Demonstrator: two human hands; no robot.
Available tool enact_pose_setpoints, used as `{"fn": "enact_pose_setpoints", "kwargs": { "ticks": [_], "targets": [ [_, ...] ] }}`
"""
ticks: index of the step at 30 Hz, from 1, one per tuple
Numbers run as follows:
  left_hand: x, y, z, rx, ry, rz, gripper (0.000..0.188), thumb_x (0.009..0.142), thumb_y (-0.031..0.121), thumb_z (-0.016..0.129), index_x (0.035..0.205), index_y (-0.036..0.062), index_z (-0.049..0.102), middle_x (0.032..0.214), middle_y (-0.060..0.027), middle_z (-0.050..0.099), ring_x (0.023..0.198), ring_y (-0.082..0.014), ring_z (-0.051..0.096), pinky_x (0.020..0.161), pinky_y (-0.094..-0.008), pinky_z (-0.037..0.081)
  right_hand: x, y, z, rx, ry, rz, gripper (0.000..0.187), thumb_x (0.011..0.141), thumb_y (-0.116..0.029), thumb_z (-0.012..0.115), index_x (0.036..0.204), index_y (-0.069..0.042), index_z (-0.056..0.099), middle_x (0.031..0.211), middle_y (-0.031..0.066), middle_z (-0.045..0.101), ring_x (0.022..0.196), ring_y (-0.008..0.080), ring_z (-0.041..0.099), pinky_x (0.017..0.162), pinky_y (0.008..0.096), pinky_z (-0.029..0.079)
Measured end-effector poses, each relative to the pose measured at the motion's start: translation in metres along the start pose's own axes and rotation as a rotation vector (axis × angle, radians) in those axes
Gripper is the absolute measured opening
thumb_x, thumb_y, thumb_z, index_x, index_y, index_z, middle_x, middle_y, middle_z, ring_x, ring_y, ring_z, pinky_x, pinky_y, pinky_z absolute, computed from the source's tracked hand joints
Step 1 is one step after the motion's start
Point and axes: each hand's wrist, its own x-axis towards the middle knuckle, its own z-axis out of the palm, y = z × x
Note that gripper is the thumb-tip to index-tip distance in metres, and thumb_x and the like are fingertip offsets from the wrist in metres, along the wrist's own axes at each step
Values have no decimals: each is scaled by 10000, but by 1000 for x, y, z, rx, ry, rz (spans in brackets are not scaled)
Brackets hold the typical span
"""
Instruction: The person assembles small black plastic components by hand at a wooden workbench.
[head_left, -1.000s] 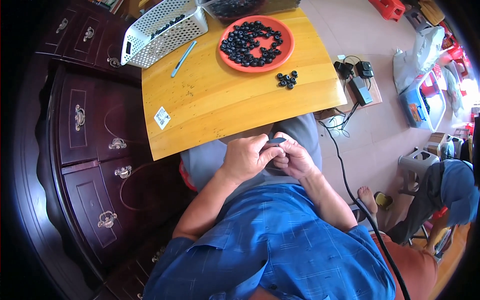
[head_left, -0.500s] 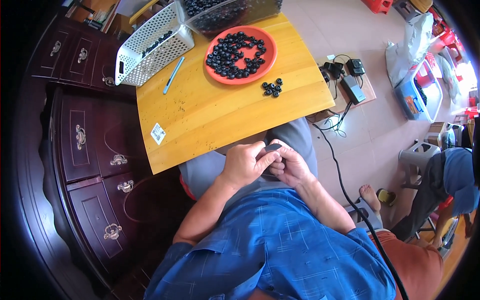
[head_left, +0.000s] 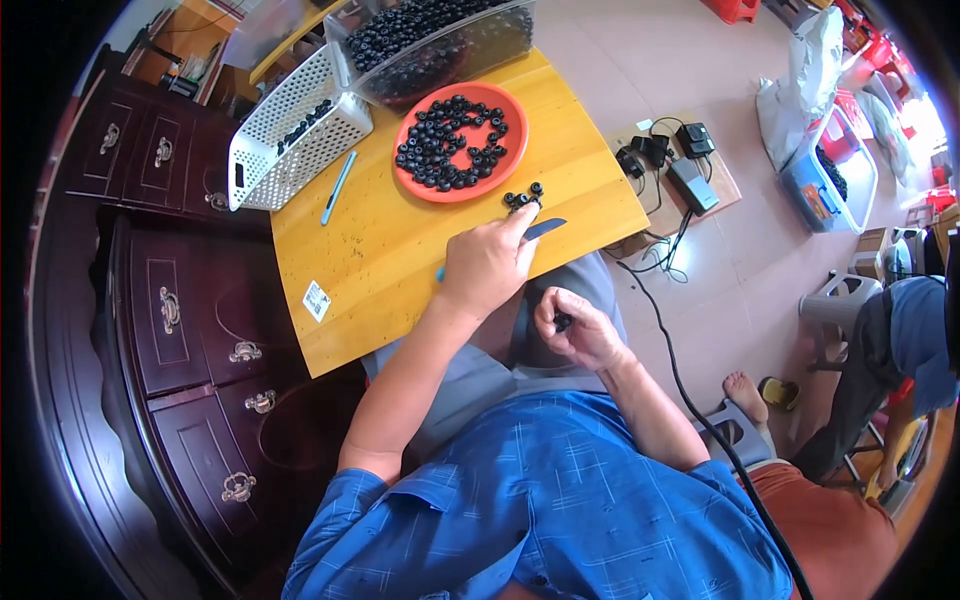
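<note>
My left hand is over the table's near right part, closed around a knife. The knife's dark blade sticks out to the right past my fingers, and a bit of its teal handle shows on the other side. My left fingertips reach the small cluster of black ring-shaped pieces and appear to touch one. Above my lap, my right hand is curled around a black piece, mostly hidden by the fingers. Beyond the cluster, an orange plate holds several more black ring-shaped pieces.
A white perforated basket and a clear bin of black pieces stand at the table's far side. A light-blue pen-like tool and a sticker lie on the wooden table. Chargers and cables are right; dark drawers left.
My left hand has left my right hand and moved forward with the knife to the cluster of black pieces. My right hand stays above my lap. The view has shifted slightly.
</note>
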Motion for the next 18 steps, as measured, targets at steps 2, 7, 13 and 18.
{"fn": "enact_pose_setpoints", "kwargs": {
  "ticks": [2,7,13,18],
  "targets": [
    [0,-4,8,23,32,45,349,874,149,738,1217,106,692,772,-107,725,699,-306,713,616,-425,546,1,5,-9,71,73,4,373,1082,-398,495,939,-58,550,741,51,499,549,110,416,459,206,329],
    [-6,-6,9,32,46,45,332,866,136,742,1195,119,703,768,-101,717,698,-305,708,614,-428,542,-2,5,-19,217,100,42,369,1098,-419,472,921,-103,538,714,9,468,560,94,398,470,208,320],
    [-7,-11,9,-49,8,-43,194,886,169,717,1072,118,697,787,-103,724,711,-331,716,615,-464,554,2,8,-16,176,134,60,399,1100,-451,457,901,-110,518,705,8,459,577,105,410,499,221,341],
    [-11,-14,8,-90,37,-35,186,876,164,734,1050,102,717,746,-90,718,690,-321,713,601,-444,550,5,14,-25,329,-5,89,393,1092,-461,472,919,-111,522,748,22,510,630,142,471,515,238,363]
  ]
}}
